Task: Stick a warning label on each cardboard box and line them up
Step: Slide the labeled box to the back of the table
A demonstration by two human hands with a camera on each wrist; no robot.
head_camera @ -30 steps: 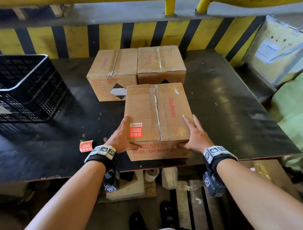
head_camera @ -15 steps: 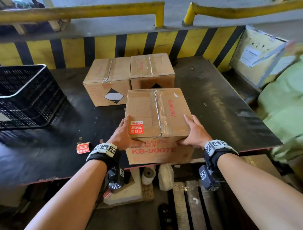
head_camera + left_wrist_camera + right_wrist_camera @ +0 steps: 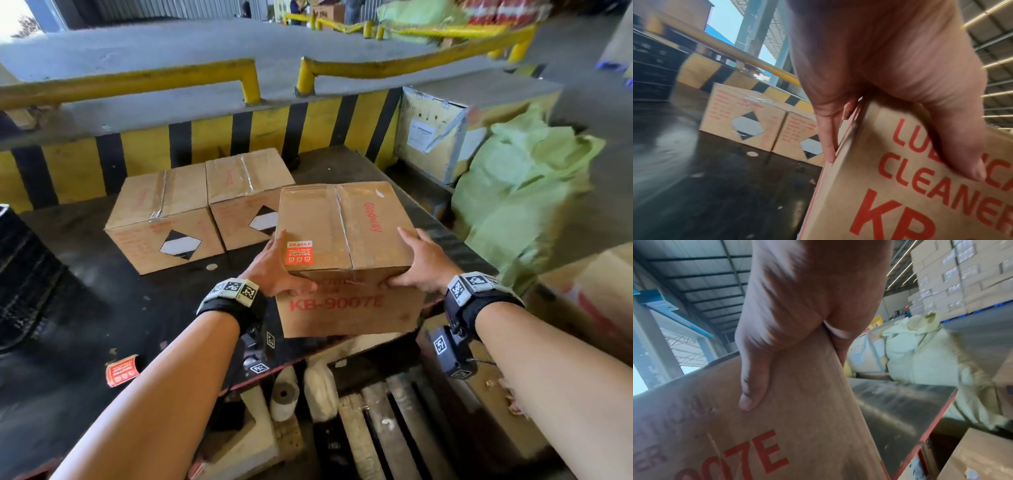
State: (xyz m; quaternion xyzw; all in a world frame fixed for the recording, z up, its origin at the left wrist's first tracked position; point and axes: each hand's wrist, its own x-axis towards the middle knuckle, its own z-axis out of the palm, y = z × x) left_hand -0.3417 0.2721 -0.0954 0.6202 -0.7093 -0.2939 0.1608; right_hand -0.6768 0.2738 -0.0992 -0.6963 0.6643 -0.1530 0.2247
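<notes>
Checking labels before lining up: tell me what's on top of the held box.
On the held box: an orange FRAGILE label at the near left corner, and clear tape down the middle seam. The left hand and right hand cover parts of its near edges.

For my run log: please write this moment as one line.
left hand: grips labelled box | right hand: grips same box | two boxes on table

Bare forearms; each wrist wears a black strap (image 3: 233,308) with grey square-coded marker blocks (image 3: 471,286), black camera unit (image 3: 452,353) slung beneath.
</notes>
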